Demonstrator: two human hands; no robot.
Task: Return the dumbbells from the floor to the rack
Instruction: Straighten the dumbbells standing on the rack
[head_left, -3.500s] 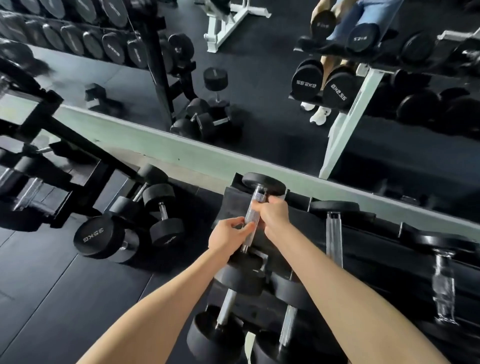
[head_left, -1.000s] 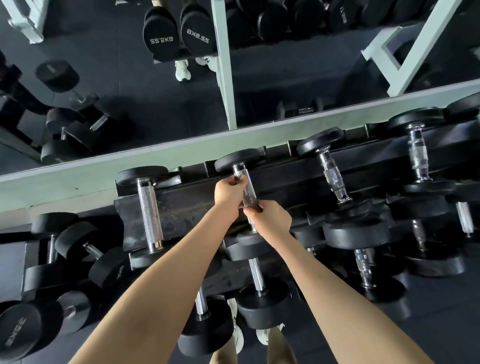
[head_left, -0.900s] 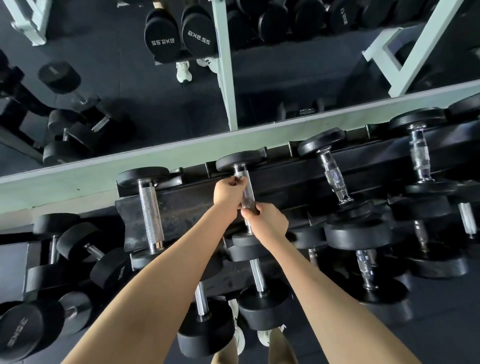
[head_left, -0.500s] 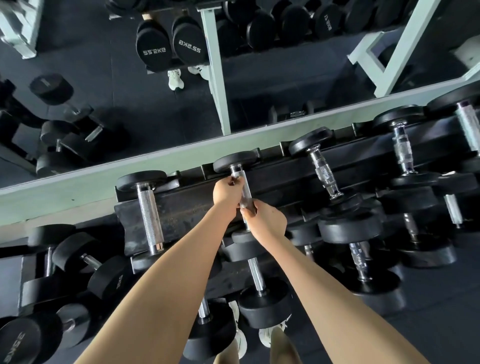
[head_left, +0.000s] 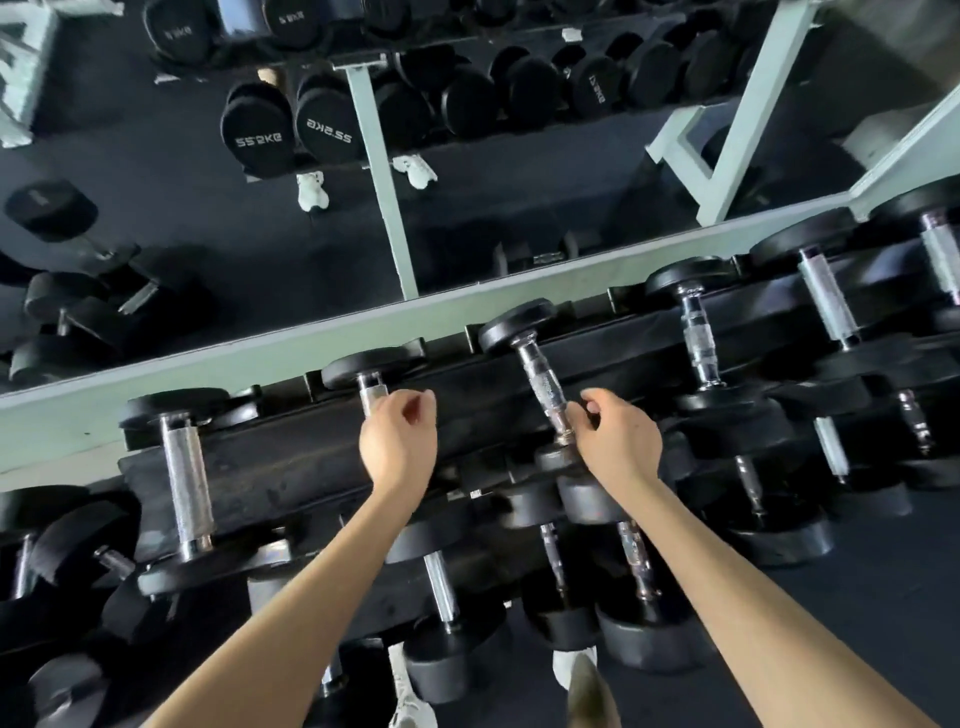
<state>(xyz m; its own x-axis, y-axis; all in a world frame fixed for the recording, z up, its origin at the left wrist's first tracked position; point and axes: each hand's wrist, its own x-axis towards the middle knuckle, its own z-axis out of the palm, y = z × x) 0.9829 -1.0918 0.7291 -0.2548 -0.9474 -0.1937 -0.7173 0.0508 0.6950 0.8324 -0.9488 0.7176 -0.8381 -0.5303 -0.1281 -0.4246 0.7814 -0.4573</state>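
One dumbbell (head_left: 371, 373) sits on the rack (head_left: 291, 457) top tier, under your left hand (head_left: 397, 441), loosely curled and empty. Your right hand (head_left: 615, 441) touches the neighbouring dumbbell (head_left: 543, 382); grip unclear. This placement looks done: next, fetch another from the floor (head_left: 893, 597).

Dim indoor light, brightest at the upper right corner. Chrome dumbbell handles (head_left: 184, 483) flash with glare while the black rack (head_left: 291, 467) sinks into shadow. Wide-angle distortion bends the edges; detail is slightly soft.

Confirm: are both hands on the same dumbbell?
No: the left hand is at one dumbbell, while the right hand is at the next dumbbell.
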